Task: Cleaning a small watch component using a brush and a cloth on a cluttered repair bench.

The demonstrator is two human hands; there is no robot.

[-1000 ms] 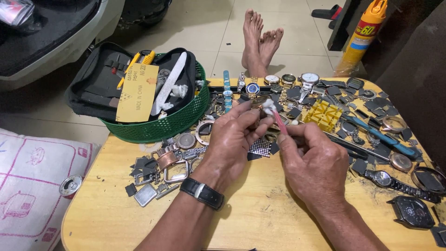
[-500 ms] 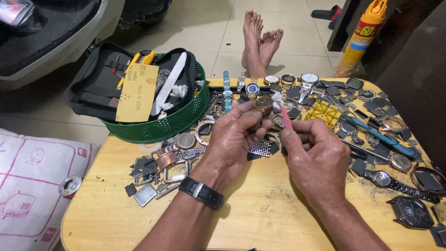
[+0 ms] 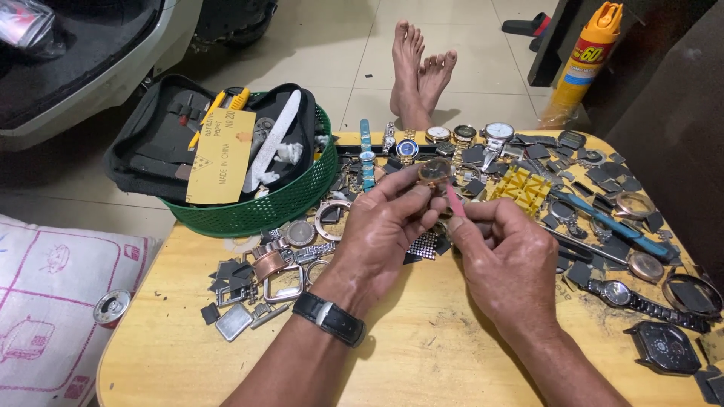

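Observation:
My left hand (image 3: 386,226) holds a small round watch case (image 3: 435,171) between thumb and fingertips, raised above the wooden table (image 3: 422,354). A black wristwatch (image 3: 329,318) sits on that wrist. My right hand (image 3: 504,256) pinches a thin pink stick tool (image 3: 455,200), whose tip points up toward the watch case. Both hands are close together over the middle of the table.
A green basket (image 3: 283,203) at the back left holds a black tool pouch (image 3: 162,143) and a tan card. Watch cases, straps and dark parts litter the table, with a yellow tray (image 3: 522,186) and blue tool (image 3: 612,224) to the right. Someone's bare feet (image 3: 421,71) rest beyond.
My left hand has lifted the round watch case a little higher, and the pink stick tool has come up beside it.

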